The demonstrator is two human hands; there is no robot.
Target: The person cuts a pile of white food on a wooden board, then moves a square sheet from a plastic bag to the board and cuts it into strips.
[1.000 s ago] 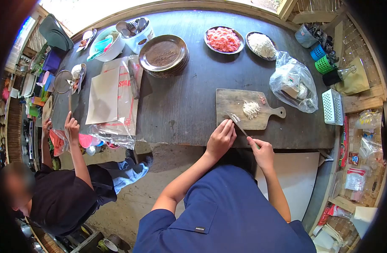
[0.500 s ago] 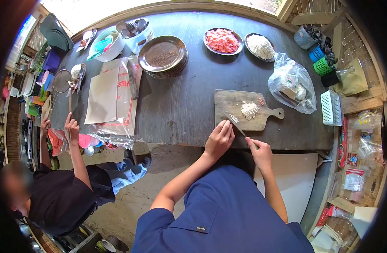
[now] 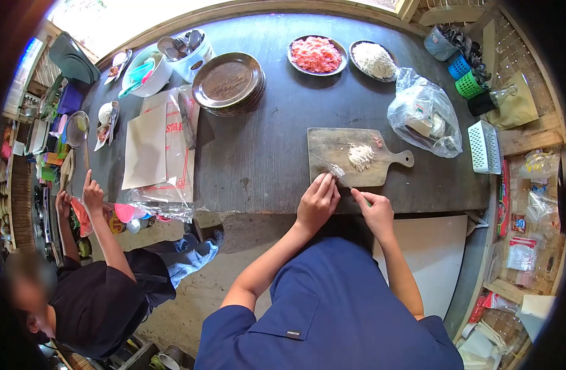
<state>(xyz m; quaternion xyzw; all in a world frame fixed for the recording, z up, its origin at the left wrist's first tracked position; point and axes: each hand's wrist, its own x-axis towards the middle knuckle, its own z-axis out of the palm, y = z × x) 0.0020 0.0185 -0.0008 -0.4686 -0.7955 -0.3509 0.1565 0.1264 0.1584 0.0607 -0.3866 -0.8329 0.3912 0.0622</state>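
A wooden cutting board [image 3: 326, 139] lies near the table's front edge, with a pile of finely cut white shreds [image 3: 361, 158] on it. My right hand [image 3: 375, 209] is closed around the green handle of a knife [image 3: 349, 187], whose thin blade slants over the board's near left part. Beside the blade lies a small bunch of cut white strips [image 3: 337, 170]. My left hand [image 3: 318, 200] is at the board's near edge, fingers bent and pressed together close to the blade; what they pinch is hidden. A few pink bits [image 3: 378, 142] sit near the board's handle.
Behind the board stand a plate of pink chopped food [image 3: 317, 54] and a plate of white shreds [image 3: 373, 60]. A clear plastic bag [image 3: 421, 114] lies to the right. Stacked brown plates [image 3: 227, 80] stand left. At far left, another person [image 3: 91, 290] holds a strainer [image 3: 77, 128].
My right hand has shifted slightly left, and the knife lies at a somewhat different angle. My left hand keeps its place by the board. The other person's strainer has moved left.
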